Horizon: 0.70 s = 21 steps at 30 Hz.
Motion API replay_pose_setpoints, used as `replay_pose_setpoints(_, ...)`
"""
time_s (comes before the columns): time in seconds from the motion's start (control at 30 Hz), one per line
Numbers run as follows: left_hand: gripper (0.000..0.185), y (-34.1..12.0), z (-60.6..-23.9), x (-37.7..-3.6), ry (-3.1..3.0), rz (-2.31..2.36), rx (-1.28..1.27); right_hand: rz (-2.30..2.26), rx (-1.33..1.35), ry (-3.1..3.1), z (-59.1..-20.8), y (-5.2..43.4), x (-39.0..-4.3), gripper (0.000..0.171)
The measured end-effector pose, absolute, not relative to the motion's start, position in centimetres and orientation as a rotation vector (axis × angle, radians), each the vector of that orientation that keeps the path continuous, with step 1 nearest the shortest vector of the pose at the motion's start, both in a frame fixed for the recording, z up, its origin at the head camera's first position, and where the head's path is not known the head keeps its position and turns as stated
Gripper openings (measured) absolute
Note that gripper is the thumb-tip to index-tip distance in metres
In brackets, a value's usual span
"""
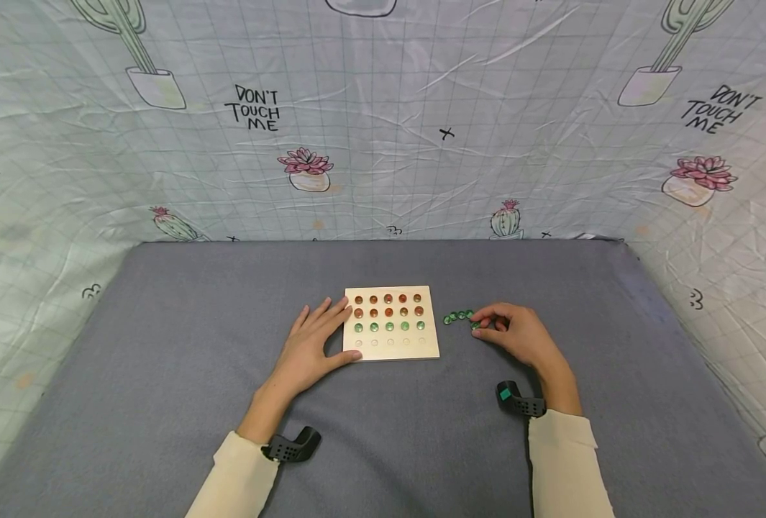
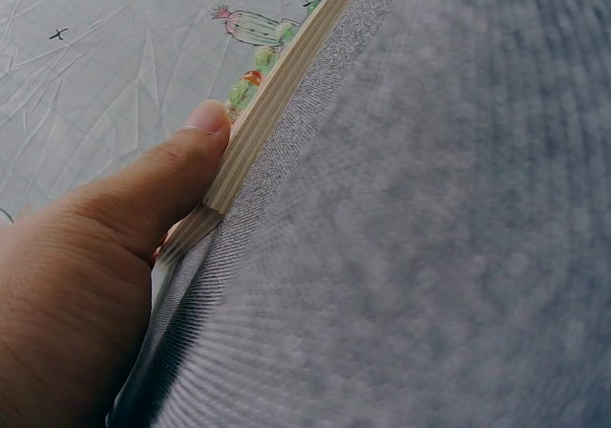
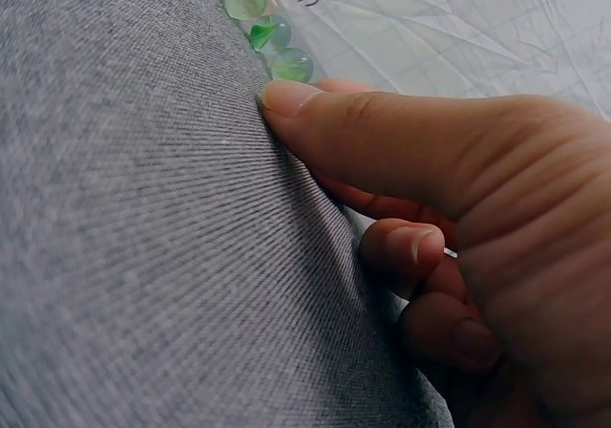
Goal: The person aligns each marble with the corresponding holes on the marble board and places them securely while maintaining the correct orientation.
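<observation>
A pale wooden board [image 1: 392, 351] lies on the cloth, with marbles seated in its rows of hollows. The two far rows carry reddish-brown marbles [image 1: 388, 312], the row nearer the person carries green marbles [image 1: 390, 326], and the nearest row shows bare hollows. My left hand [image 1: 311, 352] rests spread along the board's left side, its thumb [image 2: 196, 141] at the near corner. Right of the board, several loose green marbles [image 1: 462, 314] sit in a short line. My right hand [image 1: 518, 334] pinches a green marble [image 1: 475, 326] between thumb and forefinger; in the right wrist view the fingers hide it.
Grey cloth [image 1: 227, 302] covers the table. A patterned curtain [image 1: 383, 194] rises behind the table and along both sides. A dark band with a small camera [image 1: 292, 444] is on the left wrist, and another [image 1: 518, 400] is on the right.
</observation>
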<state>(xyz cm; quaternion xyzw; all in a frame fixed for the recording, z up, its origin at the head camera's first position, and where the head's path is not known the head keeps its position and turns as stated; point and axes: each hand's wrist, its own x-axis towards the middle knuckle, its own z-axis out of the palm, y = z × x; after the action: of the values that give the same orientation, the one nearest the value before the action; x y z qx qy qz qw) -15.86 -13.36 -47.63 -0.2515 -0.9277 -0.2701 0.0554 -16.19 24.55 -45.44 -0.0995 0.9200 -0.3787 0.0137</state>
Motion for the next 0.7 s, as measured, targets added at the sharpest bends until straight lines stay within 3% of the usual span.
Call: replay_pose_setpoints(0.7, 0.081, -13.3, -47.6, -15.8, -2.818, -0.821, -0.763, -1.189, -0.352, 2.941, -44.6, 23.5, -16.3, 0.017)
